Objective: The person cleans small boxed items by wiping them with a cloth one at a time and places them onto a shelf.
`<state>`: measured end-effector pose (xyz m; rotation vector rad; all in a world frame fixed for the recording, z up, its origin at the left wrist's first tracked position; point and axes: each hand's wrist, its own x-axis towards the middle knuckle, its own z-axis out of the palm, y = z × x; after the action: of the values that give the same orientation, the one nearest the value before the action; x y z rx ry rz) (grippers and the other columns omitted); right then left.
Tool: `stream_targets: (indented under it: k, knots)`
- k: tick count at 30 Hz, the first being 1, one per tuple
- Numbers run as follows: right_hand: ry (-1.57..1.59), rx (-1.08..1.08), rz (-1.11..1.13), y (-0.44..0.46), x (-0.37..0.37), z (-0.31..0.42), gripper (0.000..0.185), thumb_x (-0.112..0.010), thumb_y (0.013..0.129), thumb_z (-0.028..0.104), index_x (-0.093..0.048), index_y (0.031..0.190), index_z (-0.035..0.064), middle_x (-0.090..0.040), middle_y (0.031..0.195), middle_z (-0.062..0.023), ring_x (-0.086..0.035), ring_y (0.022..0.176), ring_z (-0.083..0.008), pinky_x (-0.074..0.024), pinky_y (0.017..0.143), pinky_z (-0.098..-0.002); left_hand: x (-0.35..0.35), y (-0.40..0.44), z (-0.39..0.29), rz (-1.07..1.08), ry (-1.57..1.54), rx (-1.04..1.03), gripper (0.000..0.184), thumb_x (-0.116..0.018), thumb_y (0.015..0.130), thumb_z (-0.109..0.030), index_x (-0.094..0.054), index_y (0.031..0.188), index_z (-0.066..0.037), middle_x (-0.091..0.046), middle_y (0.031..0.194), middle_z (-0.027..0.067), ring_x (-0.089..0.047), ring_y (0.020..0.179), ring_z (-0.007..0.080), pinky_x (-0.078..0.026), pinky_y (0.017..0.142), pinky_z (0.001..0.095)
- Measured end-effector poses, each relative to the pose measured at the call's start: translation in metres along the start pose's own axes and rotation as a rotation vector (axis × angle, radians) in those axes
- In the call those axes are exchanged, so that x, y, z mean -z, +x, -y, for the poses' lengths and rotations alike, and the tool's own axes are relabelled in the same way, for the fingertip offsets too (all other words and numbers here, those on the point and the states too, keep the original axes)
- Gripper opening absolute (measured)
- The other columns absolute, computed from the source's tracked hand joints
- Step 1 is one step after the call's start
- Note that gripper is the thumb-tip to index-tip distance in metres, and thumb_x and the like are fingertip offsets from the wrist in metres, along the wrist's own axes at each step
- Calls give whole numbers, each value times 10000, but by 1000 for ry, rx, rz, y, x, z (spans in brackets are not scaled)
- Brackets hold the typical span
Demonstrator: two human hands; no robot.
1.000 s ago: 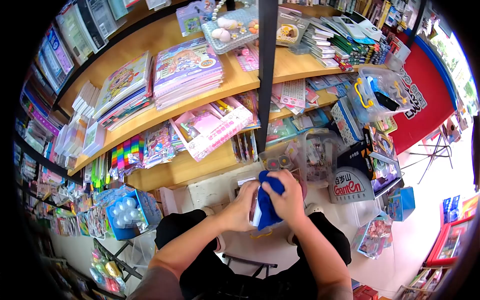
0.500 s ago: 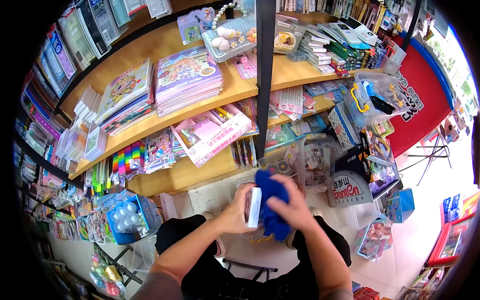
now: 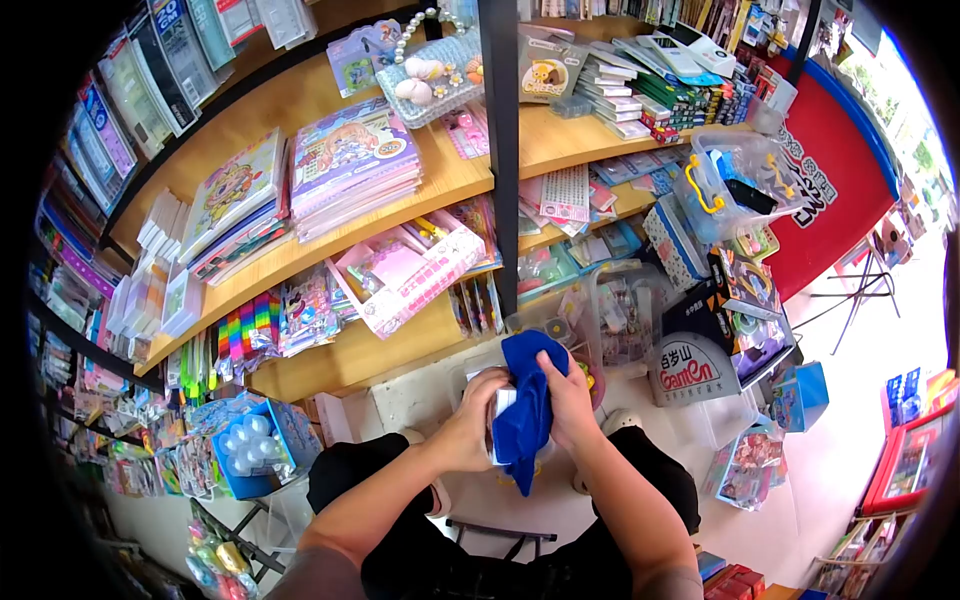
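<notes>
Between my knees, my left hand [image 3: 469,420] is closed around a small white box [image 3: 498,428], with its narrow side facing up. A blue cloth [image 3: 530,405] lies against the box's right side and covers much of it. My right hand [image 3: 568,400] grips the cloth, thumb on top, and presses it to the box. The cloth's lower end hangs down past the box. Just beyond my hands are clear plastic bins, partly hidden by the cloth.
Ahead stand wooden shelves [image 3: 450,190] with stacked books [image 3: 355,160] and a pink box [image 3: 405,275], split by a black post [image 3: 503,150]. To the right are a clear bin [image 3: 745,185] and a Ganten carton [image 3: 693,370]. A blue box [image 3: 262,445] of clear balls sits left.
My right hand has brought the blue cloth leftward onto the box, and the cloth now covers more of it. The view has shifted slightly.
</notes>
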<state>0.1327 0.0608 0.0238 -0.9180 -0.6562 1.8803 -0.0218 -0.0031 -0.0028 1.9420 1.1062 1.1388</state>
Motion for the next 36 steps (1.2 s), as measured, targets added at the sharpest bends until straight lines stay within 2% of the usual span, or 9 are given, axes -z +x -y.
stream_targets:
  k: [1,2,6,9,13,18,21,27,36]
  knots:
    - [111,-70,33,-2,1,4,299,-599,894,170,-524,1152,39,-608,1022,-22,-577,920,-117,-471,805,-269,2,0,3,-34,10,-52,924,-808,599,-155,-238,1316,-37,-314,1311,235,-337,1244,400,-300,1040,438]
    - [153,-130,110,-8,3,10,372,-613,883,183,-489,1210,53,-579,1088,-24,-552,986,-126,-444,883,-280,4,-1,5,-44,2,-65,927,-812,594,-153,-239,1315,-39,-311,1315,234,-339,1244,400,-298,1041,443]
    - [26,-101,368,-16,13,12,503,-666,845,207,-431,1267,67,-523,1170,-30,-492,1084,-133,-379,970,-302,11,-2,-1,-64,6,-47,934,-822,585,-149,-246,1312,-44,-302,1329,231,-336,1249,401,-293,1044,454]
    - [-178,-25,449,-21,14,10,498,-673,839,180,-435,1262,68,-524,1137,-23,-486,1073,-120,-381,955,-289,13,-5,-4,-46,9,14,944,-824,584,-154,-242,1319,-42,-300,1331,228,-324,1257,403,-287,1048,455]
    - [-606,274,403,-23,5,-1,499,-703,784,50,-445,1211,67,-507,1163,-24,-467,1090,-124,-369,959,-283,17,-3,-14,47,92,130,960,-820,589,-165,-228,1335,-39,-306,1328,226,-319,1254,408,-281,1050,454]
    - [-582,345,194,-24,-5,-3,365,-683,793,32,-491,1103,45,-564,1032,-32,-523,966,-121,-416,877,-268,10,-1,-15,36,165,4,986,-806,564,-122,-205,1341,-29,-329,1276,244,-317,1222,441,-292,1026,473]
    - [-577,385,116,-23,-4,-10,355,-676,801,35,-486,1101,44,-556,1038,-33,-518,963,-114,-414,871,-262,9,-1,-12,84,208,37,980,-795,563,-122,-204,1338,-20,-337,1257,246,-324,1207,456,-290,1023,490]
    - [-421,228,218,-29,-3,-2,351,-673,795,11,-481,1085,54,-539,1022,-17,-506,955,-95,-412,863,-252,13,6,-12,36,225,-37,940,-779,573,-154,-233,1324,-5,-320,1268,242,-312,1214,461,-273,1031,506]
    - [-254,114,130,-28,-2,-3,410,-667,745,-39,-485,1099,59,-550,1016,-16,-532,948,-112,-435,855,-271,10,6,-12,39,209,-29,923,-779,580,-180,-246,1313,-7,-322,1278,242,-311,1218,457,-271,1032,498]
